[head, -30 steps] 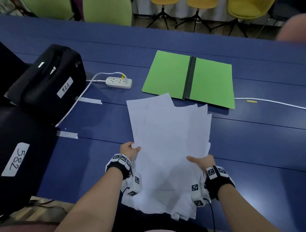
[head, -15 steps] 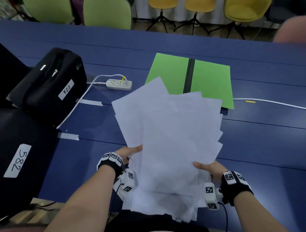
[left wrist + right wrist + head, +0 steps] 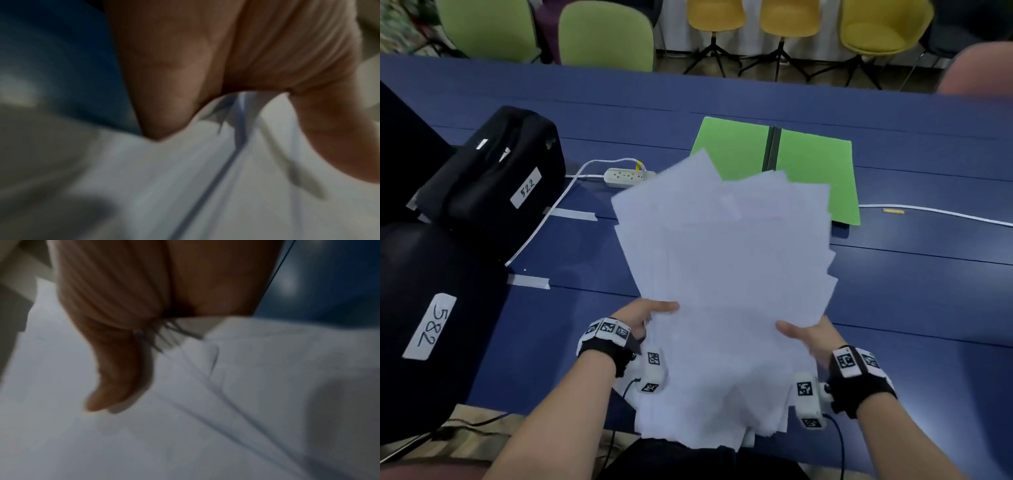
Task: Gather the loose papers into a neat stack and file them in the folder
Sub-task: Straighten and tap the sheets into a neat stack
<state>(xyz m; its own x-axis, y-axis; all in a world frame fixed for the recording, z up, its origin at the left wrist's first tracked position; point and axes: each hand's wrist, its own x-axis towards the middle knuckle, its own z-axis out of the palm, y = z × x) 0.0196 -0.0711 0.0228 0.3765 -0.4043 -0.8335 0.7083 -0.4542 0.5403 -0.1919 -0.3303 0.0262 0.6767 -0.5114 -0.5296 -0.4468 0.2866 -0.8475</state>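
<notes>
Blue desk (image 3: 893, 308) fills most of the head view, its matte top crossed by thin seams, with green and yellow chairs along the upper edge of the frame.

At lower centre the left hand (image 3: 642, 317) grips the left edge of the papers (image 3: 722, 274), thumb laid on top and fingers hidden beneath; the right hand (image 3: 808, 334) grips the right edge the same way. Both wrist views, though blurred, show a thumb pressed on white sheets with the sheet edges wedged in the crook of the hand. The papers are held above the desk, tilted away from the person, thin and limp, fanned so that many corners stick out at the top and right and ragged ends hang off the bottom.

Beyond them, upper centre to right, the green folder (image 3: 815, 171) lies open and flat on the desk, smooth card with a dark spine down the middle; the papers' far corners overlap its near edge in the picture.

Likely trouble: the sheets are slick and unaligned, so a loosened pinch could let inner ones slide out the bottom and over the desk edge. Tapping them square too hard could buckle or crease the corners.

To the left sit a white power strip (image 3: 626, 176) with its cable, and black bags with handwritten labels.
</notes>
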